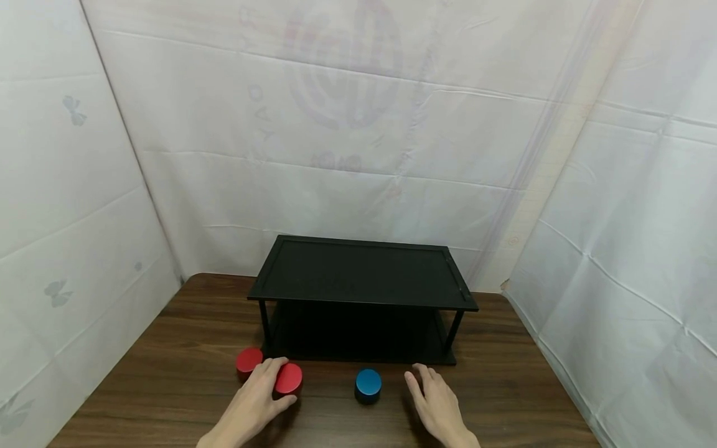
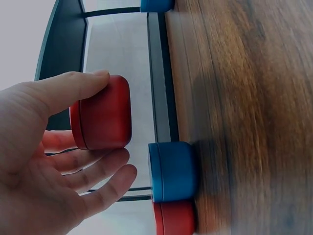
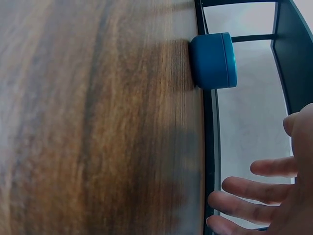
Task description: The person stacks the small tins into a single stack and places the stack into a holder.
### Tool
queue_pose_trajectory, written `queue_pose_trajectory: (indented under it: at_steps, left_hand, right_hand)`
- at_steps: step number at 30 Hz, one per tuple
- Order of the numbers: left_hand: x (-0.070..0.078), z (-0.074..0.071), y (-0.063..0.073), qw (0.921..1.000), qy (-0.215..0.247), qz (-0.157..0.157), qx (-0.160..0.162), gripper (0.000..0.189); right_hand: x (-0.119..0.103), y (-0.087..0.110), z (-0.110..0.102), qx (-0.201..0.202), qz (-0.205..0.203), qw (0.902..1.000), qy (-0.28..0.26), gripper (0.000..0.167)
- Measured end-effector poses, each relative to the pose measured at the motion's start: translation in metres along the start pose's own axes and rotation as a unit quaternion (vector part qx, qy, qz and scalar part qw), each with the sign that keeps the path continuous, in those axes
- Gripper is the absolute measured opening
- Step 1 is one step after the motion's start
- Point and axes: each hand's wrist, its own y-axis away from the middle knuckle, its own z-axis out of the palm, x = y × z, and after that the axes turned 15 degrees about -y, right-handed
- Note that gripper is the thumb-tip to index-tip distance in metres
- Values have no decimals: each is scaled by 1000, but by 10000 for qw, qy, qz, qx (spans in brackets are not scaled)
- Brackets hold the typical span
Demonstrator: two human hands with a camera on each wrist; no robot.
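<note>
Grasping a red tin (image 2: 105,115) in our left grip (image 1: 257,392), with our right grip (image 1: 434,401) released

We have the red tin between the thumb and fingers of the left grip, upright and apparently lifted off the desk (image 1: 504,361). Taking 12 as straight away from us, the black shelf (image 1: 364,270) lies between 1 and 2 o'clock from it, the other red tin (image 1: 249,361) near at 10, and a blue tin (image 1: 368,381) at 3. Beyond that, also at 3, our right grip hangs loose and holds nothing. In the left wrist view a second blue tin (image 2: 176,171) sits at 4 o'clock from the held one; our left grip seems to hide it from the head camera, so we cannot tell whether it touches the red tin beside it.

We judge the held tin stiff, probably light and not fragile, though its smooth coat may be slippery. We would take it by its round wall, thumb and fingers opposite each other, below the seam of the lid (image 2: 77,125): pinched by the lid alone, the body could drop away.
</note>
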Motion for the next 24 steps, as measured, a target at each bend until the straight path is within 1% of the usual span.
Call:
queue_pose_trajectory:
  at_steps: [6, 13, 20, 24]
  left_hand:
    - [4, -1, -1, 10000, -6, 56, 7, 62]
    - [12, -1, -4, 9998, 23, 197, 74, 60]
    - [19, 1, -8, 9992, 80, 378, 106, 60]
    - [22, 2, -11, 9987, 119, 484, 86, 60]
  right_hand:
    - [-1, 0, 0, 39, -22, 10000, 21, 55]
    - [-2, -1, -2, 37, -23, 10000, 30, 51]
    - [-2, -1, -2, -46, 72, 10000, 9, 56]
    - [-3, -2, -3, -42, 76, 10000, 1, 56]
